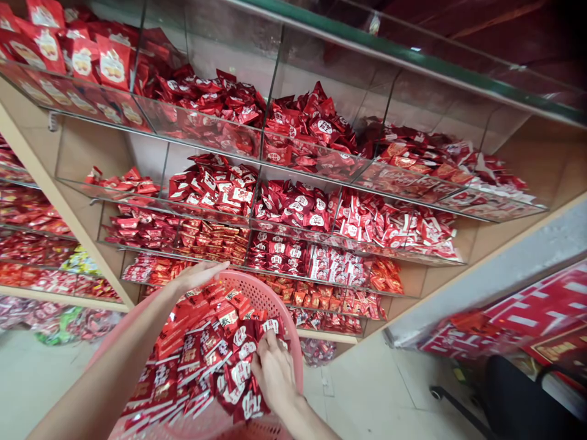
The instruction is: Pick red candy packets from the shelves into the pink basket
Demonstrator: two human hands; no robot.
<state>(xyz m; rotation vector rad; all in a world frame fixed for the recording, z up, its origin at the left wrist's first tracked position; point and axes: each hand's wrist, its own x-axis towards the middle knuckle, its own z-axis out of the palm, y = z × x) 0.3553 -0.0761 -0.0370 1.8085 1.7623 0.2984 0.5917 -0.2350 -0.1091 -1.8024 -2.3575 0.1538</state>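
Observation:
A pink plastic basket (297, 366) stands before me, filled with small red candy packets (202, 351) in rows. Over its far rim my left hand (202, 276) lies stretched out flat, fingers straight, holding nothing that I can see. Inside the basket on the right, my right hand (275, 370) has its fingers curled down onto dark red packets with white labels (243, 351). Its fingertips are closed around one of these, partly hidden among the others. Orange-red packets with gold labels (229, 318) lie toward the back of the basket.
A wooden shelf unit with clear dividers (261, 146) rises ahead, its compartments holding many red packets (211, 183). Another shelf (36, 244) stands to the left. Bagged goods (68, 324) lie on the tiled floor. A black chair (518, 397) and red boxes (527, 311) are at right.

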